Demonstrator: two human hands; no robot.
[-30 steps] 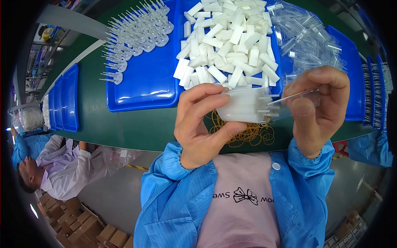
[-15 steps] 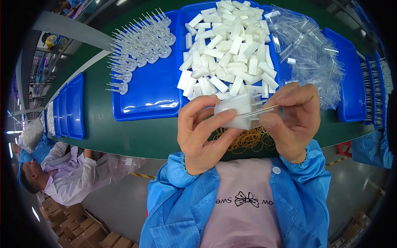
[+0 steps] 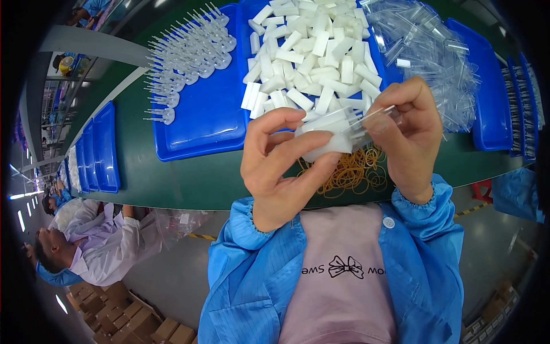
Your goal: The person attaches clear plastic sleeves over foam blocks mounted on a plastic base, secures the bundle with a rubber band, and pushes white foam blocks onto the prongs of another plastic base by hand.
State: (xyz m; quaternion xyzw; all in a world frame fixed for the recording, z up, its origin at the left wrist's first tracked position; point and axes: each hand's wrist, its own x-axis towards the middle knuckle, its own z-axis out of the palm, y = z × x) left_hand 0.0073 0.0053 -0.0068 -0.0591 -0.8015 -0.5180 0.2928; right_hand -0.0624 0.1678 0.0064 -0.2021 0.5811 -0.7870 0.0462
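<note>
My left hand (image 3: 281,175) is closed around a rounded white block (image 3: 332,143), thumb below and fingers above. Clear plastic pieces (image 3: 354,121) lie against the block's upper right side and stick out past it; exactly how they join is hard to make out. At their outer end, the thumb and fingers of my right hand (image 3: 411,135) pinch a clear plastic strip (image 3: 378,116). Both hands hold this work above the green table's (image 3: 189,192) near edge. Just beneath lies a loose heap of yellow-brown rubber bands (image 3: 350,176).
Ahead, a blue tray (image 3: 215,129) carries rows of clear stemmed pieces (image 3: 186,69). Beside it stand a tray heaped with white foam blocks (image 3: 315,57) and a pile of clear plastic pieces (image 3: 427,51). More blue trays (image 3: 105,149) stand at left. A person (image 3: 97,241) sits at lower left.
The right fingers have shifted up and along the clear strip, which now points more upward. The left hand keeps its hold on the white block. The whole view has shifted slightly.
</note>
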